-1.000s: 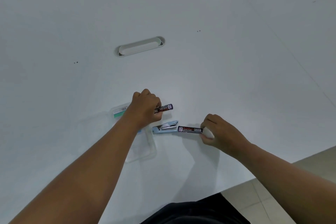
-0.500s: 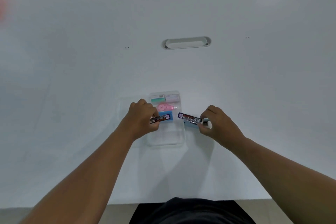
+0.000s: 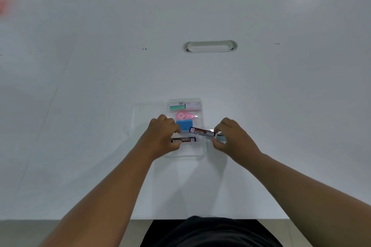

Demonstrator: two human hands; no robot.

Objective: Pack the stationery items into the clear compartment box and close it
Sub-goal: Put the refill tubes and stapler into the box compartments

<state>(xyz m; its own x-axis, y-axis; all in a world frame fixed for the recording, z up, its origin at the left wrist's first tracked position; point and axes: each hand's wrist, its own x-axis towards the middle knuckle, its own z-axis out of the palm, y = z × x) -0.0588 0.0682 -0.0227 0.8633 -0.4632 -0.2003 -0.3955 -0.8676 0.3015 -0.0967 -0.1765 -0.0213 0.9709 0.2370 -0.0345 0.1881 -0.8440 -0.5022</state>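
The clear compartment box [image 3: 201, 152] lies open on the white table, its clear lid [image 3: 140, 114] flat to the left. Inside, from far to near, sit two small staple boxes [image 3: 184, 105], a pink correction tape [image 3: 185, 115] and a blue eraser [image 3: 184, 125]. My left hand [image 3: 162, 136] holds a dark lead tube [image 3: 183, 140] low over the box's near compartment. My right hand [image 3: 230, 136] holds a second dark lead tube [image 3: 202, 132] slanted over the box's right edge. A light blue stapler [image 3: 220, 134] is mostly hidden under my right hand.
An oval cable slot [image 3: 209, 46] is set into the table farther back. The table's near edge [image 3: 80, 219] runs just in front of my body. Something pink and blurred [image 3: 5, 0] shows at the far left corner.
The view has swung so the box is centred. My left hand has brought its lead tube down toward the near compartment, and my right hand has moved its tube left over the box edge.
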